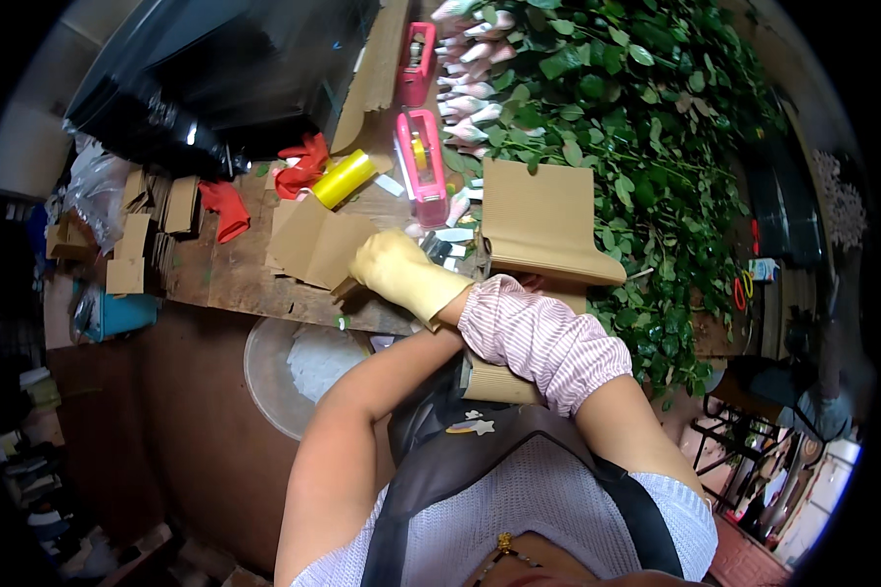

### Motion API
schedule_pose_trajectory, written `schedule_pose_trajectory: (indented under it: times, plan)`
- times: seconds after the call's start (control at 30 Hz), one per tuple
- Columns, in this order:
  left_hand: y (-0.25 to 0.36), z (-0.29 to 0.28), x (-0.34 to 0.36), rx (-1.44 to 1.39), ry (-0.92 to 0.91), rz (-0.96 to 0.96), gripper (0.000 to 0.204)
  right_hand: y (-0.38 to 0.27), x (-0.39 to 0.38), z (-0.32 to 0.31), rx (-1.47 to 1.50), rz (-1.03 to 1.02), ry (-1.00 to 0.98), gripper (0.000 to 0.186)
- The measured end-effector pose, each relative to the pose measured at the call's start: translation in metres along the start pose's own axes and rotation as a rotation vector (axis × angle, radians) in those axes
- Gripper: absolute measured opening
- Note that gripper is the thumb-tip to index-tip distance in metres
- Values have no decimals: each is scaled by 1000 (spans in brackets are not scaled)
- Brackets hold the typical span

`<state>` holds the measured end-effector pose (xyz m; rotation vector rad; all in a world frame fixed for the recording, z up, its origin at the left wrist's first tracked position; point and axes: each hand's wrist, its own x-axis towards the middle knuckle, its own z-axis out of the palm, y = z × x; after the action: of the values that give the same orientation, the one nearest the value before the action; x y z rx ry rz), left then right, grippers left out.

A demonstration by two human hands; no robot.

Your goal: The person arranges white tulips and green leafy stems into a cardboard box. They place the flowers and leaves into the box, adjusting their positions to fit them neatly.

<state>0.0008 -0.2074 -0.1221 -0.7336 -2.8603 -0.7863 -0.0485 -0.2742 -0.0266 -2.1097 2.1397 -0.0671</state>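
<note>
Apron [416, 494]: star motif [473, 427] | gloved right hand [401, 272]: touching cardboard [325, 245]

1. Brown wooden tabletop [230, 279]: moderately bright; light falls from above; shadows are soft.
2. Shiny black plastic sheeting [255, 88], far left corner: very dark; pale glare streaks it.
3. Glossy green leaves [646, 117], far right corner: small bright highlights.
4. Pale yellow rubber glove [392, 269], near edge: well lit; surface detail soft.
5. Fisheye rim: straight lines bend; corners blacken; outer detail smears.

Forearms [404, 364] crossed, right over left, gloved right hand [397, 268] curled
</note>
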Motion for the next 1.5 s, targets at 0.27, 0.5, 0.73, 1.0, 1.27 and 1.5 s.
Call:
schedule_pose_trajectory:
  times: [0.27, 0.5, 0.73, 1.0, 1.27, 1.5]
  plan:
    - [-3, 2, 9, -31, 23, 27, 77, 11, -113, -94, 46, 50, 432, 29]
    - [12, -11, 19, 10, -58, -44, 78, 46, -267, -48, 1057, 808, -293, 36]
    - [-8, -7, -7, 116, -188, -56, 62, 82, -266, -1, 1413, 952, -337, 30]
    - [11, -82, -23, 12, 193, 53, 39, 76, -252, -17, 891, 883, -457, 46]
    - [33, -51, -3, 2, 10, -66, 20, 61, -293, -71, 807, 641, 85, 35]
    - [40, -58, 1, -19, 32, -111, 17, 170, -316, -36, -274, 1126, -64, 86]
